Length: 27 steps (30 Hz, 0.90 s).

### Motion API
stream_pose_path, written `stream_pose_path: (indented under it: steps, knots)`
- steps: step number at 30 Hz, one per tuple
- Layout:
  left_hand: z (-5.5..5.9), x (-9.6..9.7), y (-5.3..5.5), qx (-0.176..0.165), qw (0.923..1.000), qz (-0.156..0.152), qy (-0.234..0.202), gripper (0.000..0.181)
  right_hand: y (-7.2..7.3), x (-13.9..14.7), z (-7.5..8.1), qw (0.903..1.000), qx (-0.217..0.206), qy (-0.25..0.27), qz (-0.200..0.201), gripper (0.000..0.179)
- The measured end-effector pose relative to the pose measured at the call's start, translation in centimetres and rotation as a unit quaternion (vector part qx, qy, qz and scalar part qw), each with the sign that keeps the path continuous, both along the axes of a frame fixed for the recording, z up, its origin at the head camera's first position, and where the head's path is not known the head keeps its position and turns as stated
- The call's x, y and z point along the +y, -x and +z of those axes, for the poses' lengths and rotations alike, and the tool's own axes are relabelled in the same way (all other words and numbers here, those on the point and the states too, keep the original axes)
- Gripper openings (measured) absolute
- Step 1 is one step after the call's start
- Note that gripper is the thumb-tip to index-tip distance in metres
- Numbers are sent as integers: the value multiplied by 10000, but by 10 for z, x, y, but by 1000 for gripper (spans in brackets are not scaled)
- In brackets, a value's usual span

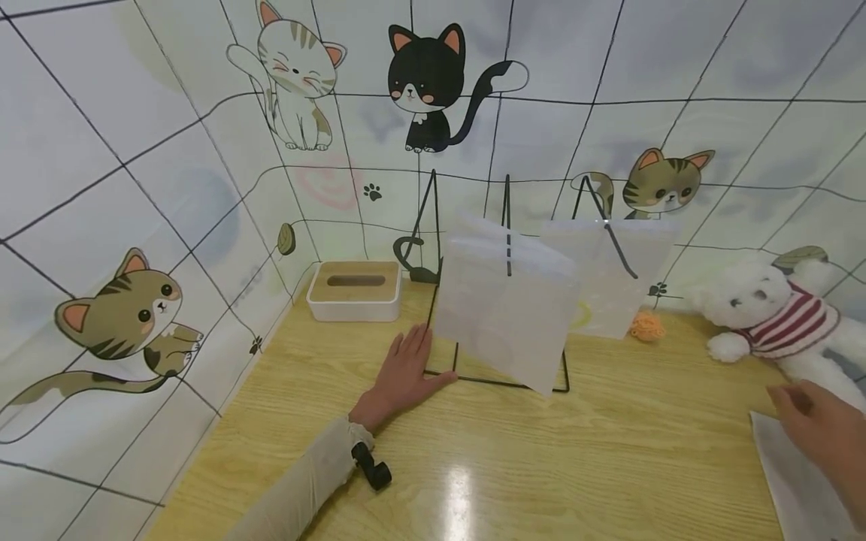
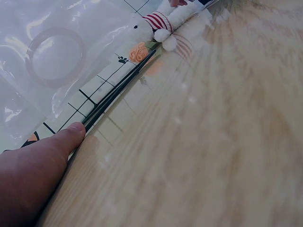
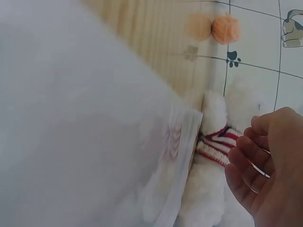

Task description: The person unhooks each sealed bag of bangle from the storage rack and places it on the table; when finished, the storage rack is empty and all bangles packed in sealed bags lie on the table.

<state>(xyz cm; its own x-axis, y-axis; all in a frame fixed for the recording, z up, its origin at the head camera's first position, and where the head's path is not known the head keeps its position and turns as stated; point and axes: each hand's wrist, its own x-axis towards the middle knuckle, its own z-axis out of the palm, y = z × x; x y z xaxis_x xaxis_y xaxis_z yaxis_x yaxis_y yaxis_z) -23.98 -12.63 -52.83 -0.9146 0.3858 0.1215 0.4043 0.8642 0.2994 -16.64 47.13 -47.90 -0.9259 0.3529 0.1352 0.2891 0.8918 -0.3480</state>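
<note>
My left hand (image 1: pixel 406 364) rests flat on the table, fingers spread, touching the base of a black wire stand (image 1: pixel 497 382). In the left wrist view, its thumb (image 2: pixel 73 135) lies along the black rod. Translucent plastic bags (image 1: pixel 504 300) hang from the stand; a second bag (image 1: pixel 619 278) behind shows a yellow curved shape. Through the bag in the left wrist view a pale pink ring (image 2: pixel 56 56) is visible. At the right, my right hand (image 1: pixel 822 436) is over a stack of white sheets (image 1: pixel 798 481). In the right wrist view, its loosely curled fingers (image 3: pixel 246 153) hold nothing visible.
A white tissue box (image 1: pixel 354 300) with a wooden lid stands at the back left. An orange yarn-like ball (image 1: pixel 647 327) and a white plush toy (image 1: pixel 794 323) in a striped shirt lie along the back wall. A cat-print wall covering (image 1: pixel 379 203) borders the wooden table (image 1: pixel 609 451).
</note>
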Motion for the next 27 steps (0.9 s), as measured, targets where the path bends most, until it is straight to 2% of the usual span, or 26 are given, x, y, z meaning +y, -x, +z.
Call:
stream_pose_path:
  steps: [2,6,8,10,14,18,22,24,27]
  knots:
    - [-1,-1,-1,10,10000,-3,-20,103,2,-5,-1,9999,10,-116,58,49]
    - [-2,-1,0,-5,10000,-23,-52,102,3,-15,-4,9964,645,-260,476,47]
    - [-3,1,1,14,10000,-26,-83,102,5,-19,-1,9945,822,-144,627,48]
    - [-3,2,1,8,9999,0,-120,102,7,-25,3,9934,906,123,695,47]
    - [-5,4,2,-85,9998,-75,-167,103,8,-36,8,9850,1275,843,805,34]
    - [-5,3,3,-125,9999,-65,-84,104,14,-54,8,9680,1619,1682,923,24]
    - [-3,0,5,-99,9999,10,-23,103,26,-76,9,9500,1734,2410,968,17]
    - [-3,-1,5,-123,9999,-13,29,104,31,-86,9,9435,1757,2633,977,15]
    - [-4,-2,4,-139,9999,-48,8,105,39,-101,13,9401,1759,2755,966,18]
